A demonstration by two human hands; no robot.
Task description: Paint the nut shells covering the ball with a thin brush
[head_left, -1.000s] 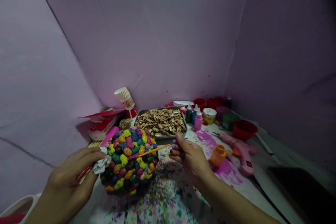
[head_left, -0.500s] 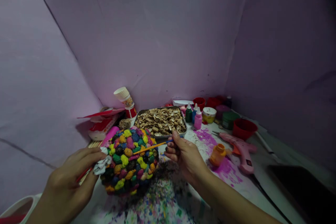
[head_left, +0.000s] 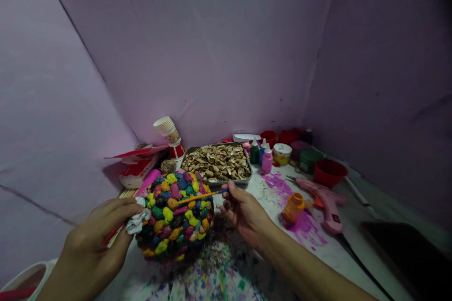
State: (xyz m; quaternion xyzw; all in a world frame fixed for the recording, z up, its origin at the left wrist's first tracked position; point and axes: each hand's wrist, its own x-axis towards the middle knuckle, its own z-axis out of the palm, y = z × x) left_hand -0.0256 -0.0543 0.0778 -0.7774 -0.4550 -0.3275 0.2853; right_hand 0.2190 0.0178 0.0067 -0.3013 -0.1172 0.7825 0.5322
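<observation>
A rounded object covered in painted peanut shells (head_left: 176,225) of many colours stands on the paint-spattered table. My left hand (head_left: 100,235) is closed on a crumpled white tissue (head_left: 138,218), pressed against the object's left side; a thin red stick also shows beneath its fingers. Pinched between the thumb and fingers of my right hand (head_left: 243,209) is a thin paintbrush (head_left: 201,197) with an orange shaft and a blue end. Its tip meets an orange shell on the object's front. An orange paint bottle (head_left: 293,208) stands uncapped to the right of my right hand.
Behind the object lies a metal tray (head_left: 250,179) of peanut shells. Small paint bottles (head_left: 267,160), jars and a red cup (head_left: 330,172) line the back right. A pink glue gun (head_left: 328,197) and a dark flat device (head_left: 406,254) lie right. Stacked paper cups (head_left: 169,134) stand back left.
My right hand has moved slightly left, and the brush tip has shifted left onto the orange shell. My left hand and the shell-covered object have stayed in place.
</observation>
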